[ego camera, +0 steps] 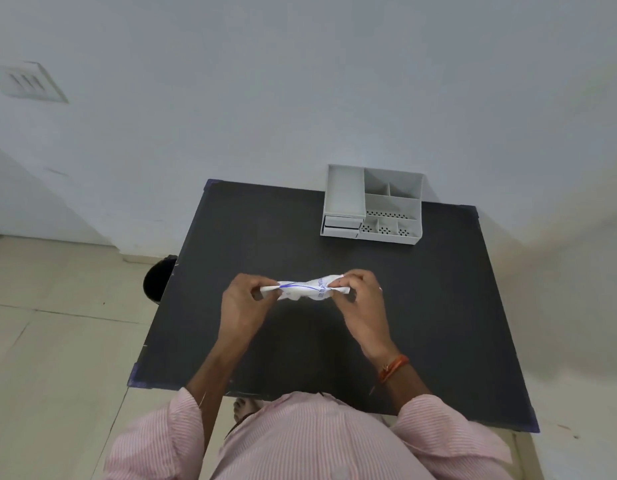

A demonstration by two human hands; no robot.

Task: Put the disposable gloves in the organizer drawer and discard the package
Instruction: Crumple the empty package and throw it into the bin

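Observation:
A crumpled white glove package (305, 289) with blue print is stretched between my two hands above the middle of the black table (438, 323). My left hand (243, 299) pinches its left end and my right hand (359, 294) pinches its right end. The grey organizer (373, 204) stands at the table's far edge, with two small drawers (341, 226) shut at its lower left. No loose gloves are visible.
A dark round bin (158, 277) sits on the floor at the table's left side, partly hidden by the tabletop. A white wall rises behind the table. Tiled floor lies to the left.

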